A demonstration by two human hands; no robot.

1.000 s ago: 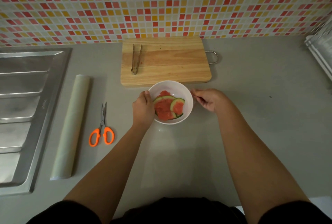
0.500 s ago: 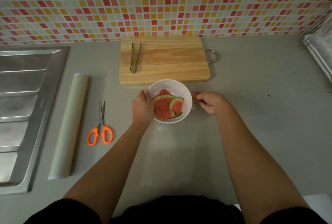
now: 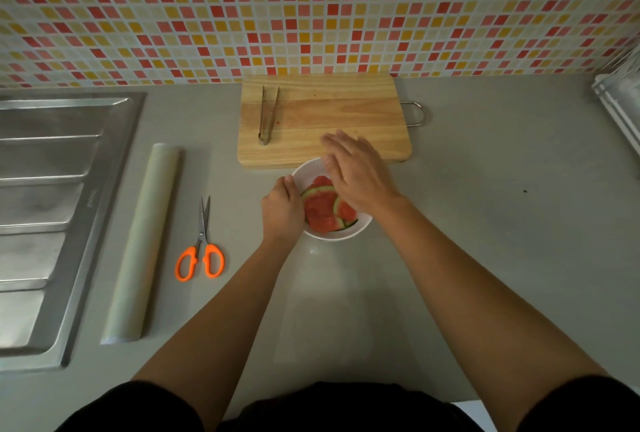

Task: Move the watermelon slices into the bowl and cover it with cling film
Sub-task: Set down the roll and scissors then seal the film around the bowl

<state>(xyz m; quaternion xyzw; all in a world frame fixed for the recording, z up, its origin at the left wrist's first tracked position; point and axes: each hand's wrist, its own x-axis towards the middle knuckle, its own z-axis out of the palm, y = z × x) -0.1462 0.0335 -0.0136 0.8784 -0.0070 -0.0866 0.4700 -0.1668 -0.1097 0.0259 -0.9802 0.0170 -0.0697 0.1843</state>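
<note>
A white bowl (image 3: 337, 233) stands on the grey counter just in front of the wooden cutting board (image 3: 332, 112). Several watermelon slices (image 3: 320, 211) with green rind lie inside it. My left hand (image 3: 282, 209) grips the bowl's left rim with curled fingers. Flat and with straight fingers, my right hand (image 3: 356, 175) lies over the bowl's top right, hiding part of the rim and the slices. Whether cling film lies over the bowl I cannot tell. The cling film roll (image 3: 142, 244) lies on the counter to the left.
Metal tongs (image 3: 268, 116) lie on the board's left part. Orange-handled scissors (image 3: 201, 251) lie between the roll and the bowl. A steel sink drainer (image 3: 52, 209) fills the left side. A white rack (image 3: 620, 109) sits at the right edge, and a tiled wall runs behind.
My right hand has left the bowl's right side, where its fingers were curled, and moved up and left over the bowl with fingers spread flat. The left hand stays at the left rim.
</note>
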